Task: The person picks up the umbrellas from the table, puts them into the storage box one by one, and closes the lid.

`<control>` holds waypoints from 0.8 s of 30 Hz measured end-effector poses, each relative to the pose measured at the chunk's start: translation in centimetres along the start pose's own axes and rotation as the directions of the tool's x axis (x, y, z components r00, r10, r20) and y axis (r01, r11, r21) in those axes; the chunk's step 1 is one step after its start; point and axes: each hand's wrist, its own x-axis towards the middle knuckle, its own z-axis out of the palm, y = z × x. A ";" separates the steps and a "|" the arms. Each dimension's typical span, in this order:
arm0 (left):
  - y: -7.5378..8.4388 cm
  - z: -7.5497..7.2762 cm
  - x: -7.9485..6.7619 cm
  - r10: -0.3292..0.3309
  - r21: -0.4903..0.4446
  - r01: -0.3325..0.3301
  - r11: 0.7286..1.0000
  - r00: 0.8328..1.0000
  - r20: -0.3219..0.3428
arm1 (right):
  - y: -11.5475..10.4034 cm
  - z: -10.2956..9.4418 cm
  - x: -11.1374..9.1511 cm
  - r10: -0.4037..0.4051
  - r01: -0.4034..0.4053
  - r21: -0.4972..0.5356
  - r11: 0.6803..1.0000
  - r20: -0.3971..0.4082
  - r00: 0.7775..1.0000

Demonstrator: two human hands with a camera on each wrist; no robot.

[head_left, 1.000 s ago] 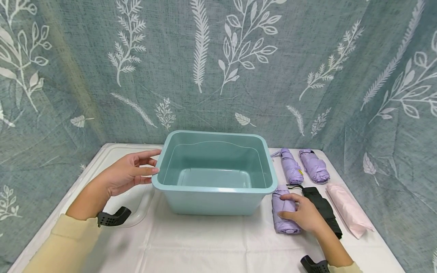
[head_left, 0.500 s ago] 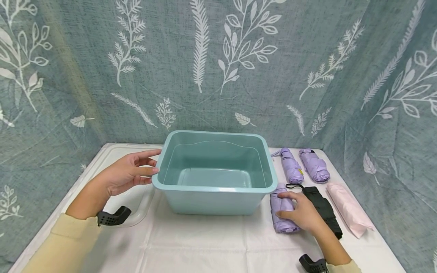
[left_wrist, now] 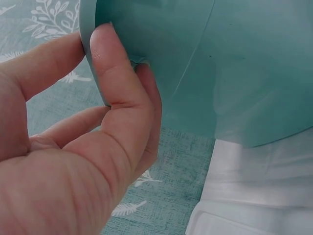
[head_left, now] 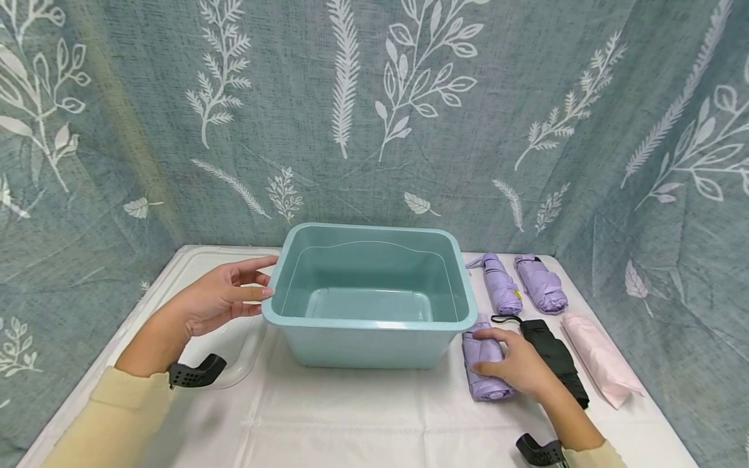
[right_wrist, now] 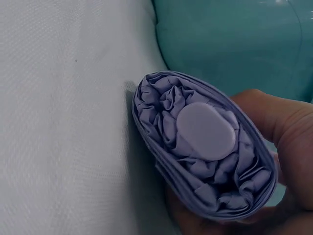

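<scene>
A blue-green plastic storage box (head_left: pixel 368 344) stands in the middle of the table, with nothing inside it. At its left end, my left hand (head_left: pixel 222 296) holds the rim, thumb and fingers curled at the edge in the left wrist view. On the right, my right hand (head_left: pixel 521 364) grips a folded purple umbrella (head_left: pixel 487 385) between thumb and fingers. Its pale oval end cap (right_wrist: pixel 206 131) faces the right wrist camera. This umbrella lies beside the box's near right corner, its far end close to the rim.
Two more purple umbrellas (head_left: pixel 502 286) lie at the back right. A black umbrella (head_left: pixel 550 351) and a pink folded umbrella (head_left: pixel 599 357) lie right of my right hand, partly behind the forearm. A whitish lid (head_left: pixel 240 354) lies under my left arm. Patterned curtains (head_left: pixel 374 182) enclose the table.
My right hand and the purple umbrella have shifted slightly left, closer to the box, mostly in the first half second. My left hand and the box have stayed in place.
</scene>
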 end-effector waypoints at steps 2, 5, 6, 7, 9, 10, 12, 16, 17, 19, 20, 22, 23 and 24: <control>0.0 0.0 0.0 0.004 -0.009 -0.004 1.000 1.000 0.005 | -0.1 -0.1 -0.1 -0.012 0.012 -0.019 1.000 -0.001 1.000; -0.1 0.0 0.1 0.000 -0.015 0.000 1.000 1.000 0.005 | -0.3 -0.2 -0.3 -0.029 0.029 -0.044 0.999 0.001 1.000; -0.1 -0.1 0.1 -0.001 -0.015 0.001 1.000 1.000 0.004 | -0.3 -0.2 -0.3 -0.036 0.036 -0.047 0.998 0.002 0.999; -0.1 -0.1 0.1 -0.001 -0.013 0.001 1.000 1.000 0.002 | -0.3 -0.3 -0.3 -0.043 0.043 -0.053 0.998 0.003 0.999; -0.1 -0.1 0.1 -0.003 -0.017 0.003 1.000 1.000 -0.001 | -0.4 -0.3 -0.3 -0.060 0.060 -0.059 0.996 0.004 0.998; -0.2 -0.1 0.1 -0.004 -0.021 0.004 1.000 1.000 -0.001 | -0.4 -0.3 -0.3 -0.068 0.068 -0.062 0.996 0.005 0.998; -0.2 0.0 0.0 -0.002 -0.028 0.002 1.000 1.000 -0.002 | -0.3 -0.4 -0.3 -0.081 0.082 -0.066 0.994 0.009 0.997; -0.3 0.0 0.0 0.000 -0.033 0.000 0.999 1.000 -0.003 | -0.3 -0.4 -0.5 -0.099 0.100 -0.072 0.992 0.014 0.995; -0.3 0.0 0.0 0.000 -0.031 0.000 1.000 1.000 -0.004 | -0.3 -0.5 -0.5 -0.102 0.102 -0.075 0.992 0.015 0.995; -0.3 0.0 0.1 0.000 -0.030 0.000 1.000 1.000 -0.005 | -0.3 -0.5 -0.6 -0.108 0.108 -0.080 0.991 0.014 0.994; -0.3 0.0 0.1 0.000 -0.027 0.000 1.000 1.000 -0.006 | -0.3 -0.6 -0.7 -0.111 0.112 -0.083 0.990 0.013 0.994; -0.3 0.0 0.1 0.003 -0.023 -0.003 1.000 1.000 -0.008 | -0.3 -0.7 -0.7 -0.117 0.117 -0.088 0.989 0.010 0.993; -0.3 0.0 0.1 0.004 -0.021 -0.004 1.000 1.000 -0.010 | -0.3 -0.8 -0.7 -0.118 0.118 -0.088 0.989 0.009 0.993; -0.3 0.0 0.1 0.005 -0.018 -0.005 1.000 1.000 -0.011 | -0.3 -0.8 -0.7 -0.117 0.117 -0.087 0.989 0.005 0.993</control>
